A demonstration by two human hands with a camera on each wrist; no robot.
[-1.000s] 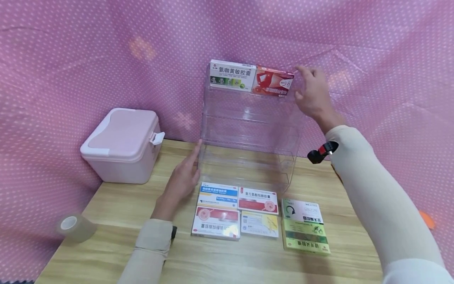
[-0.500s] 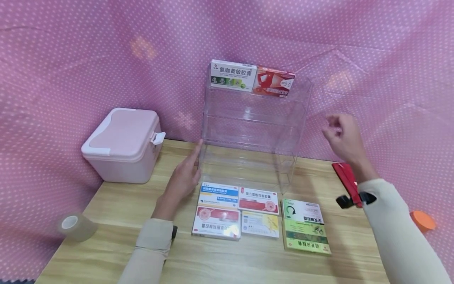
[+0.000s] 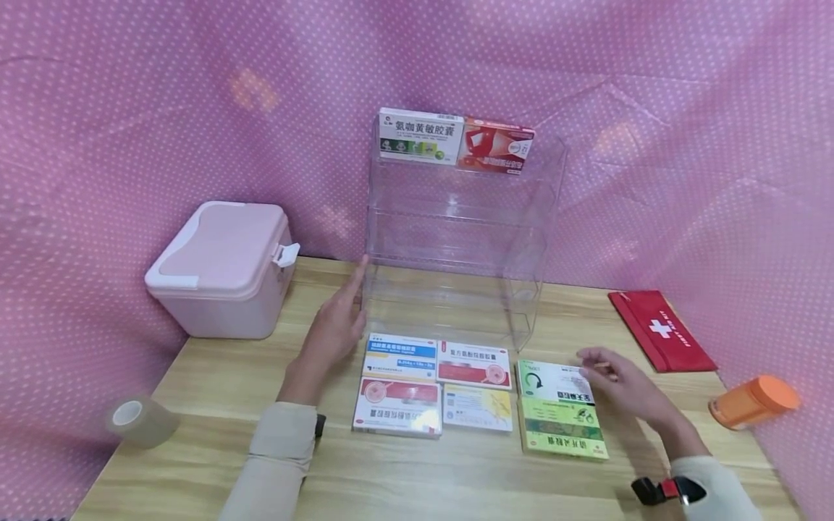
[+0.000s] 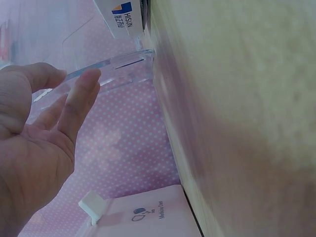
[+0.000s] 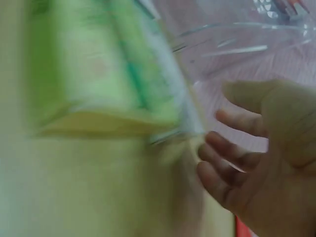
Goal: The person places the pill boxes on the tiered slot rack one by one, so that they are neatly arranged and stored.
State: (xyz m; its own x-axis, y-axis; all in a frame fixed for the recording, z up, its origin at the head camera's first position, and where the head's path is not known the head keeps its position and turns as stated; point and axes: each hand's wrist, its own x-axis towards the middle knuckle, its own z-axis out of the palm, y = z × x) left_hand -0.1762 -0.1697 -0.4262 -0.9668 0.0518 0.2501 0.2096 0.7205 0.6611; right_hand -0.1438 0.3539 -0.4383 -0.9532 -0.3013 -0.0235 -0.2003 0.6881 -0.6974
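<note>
My left hand (image 3: 335, 325) touches the left side of a clear tiered display rack (image 3: 449, 239), its fingers fairly straight; the left wrist view shows thumb and fingertips at the panel edge. On the rack's top tier stand a white-green medicine box (image 3: 420, 137) and a red medicine box (image 3: 495, 147). My right hand (image 3: 625, 383) is at the right edge of a white-green medicine box (image 3: 554, 380), fingers loosely bent and holding nothing. Just in front of that box lies a yellow-green medicine box (image 3: 563, 429). In the right wrist view the fingertips are apart from the blurred boxes.
Before the rack lie a blue-white box (image 3: 400, 357), two red-white boxes (image 3: 473, 365) and a yellow-white box (image 3: 478, 409). A pink lidded case (image 3: 221, 268) and tape roll (image 3: 140, 420) stand left; a red first aid pouch (image 3: 661, 329) and orange bottle (image 3: 752, 401) lie right.
My right hand has come away from the red medicine box on the top tier and moved down to the boxes at the right. The left hand has stayed at the rack's side.
</note>
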